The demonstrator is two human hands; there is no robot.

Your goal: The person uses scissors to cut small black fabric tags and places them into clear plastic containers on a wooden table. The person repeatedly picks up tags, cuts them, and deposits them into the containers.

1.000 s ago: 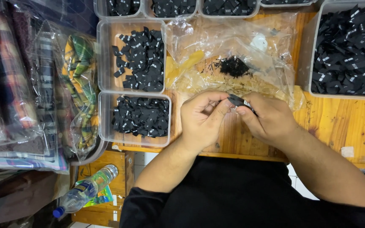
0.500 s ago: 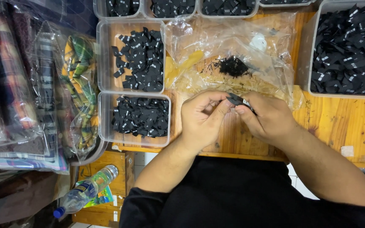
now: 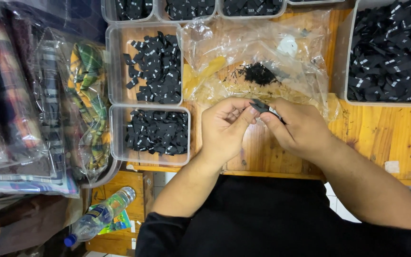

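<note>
Small black woven label: flat, with a pale strip at one end; pinched between the thumb and fingers of both hands above the near edge of the wooden counter. Most of the label is covered by fingertips, so its full shape cannot be made out.

Left hand: fingers curled, closed on the label's left end.

Right hand: closed on the label's right end; the palm is turned away and hidden.

Clear plastic bag: crinkled, glossy, spread flat just beyond the hands; a small heap of black thread scraps is seen inside it.

Two clear rectangular plastic tubs: near tub and far tub, at the left of the hands, each holding loose black labels.

Large tub: at the far right corner, cut off by the frame, packed with black labels.

Bagged plaid cloth: off the left edge, blurred by film.

Plastic bottle: lying below the counter.
</note>
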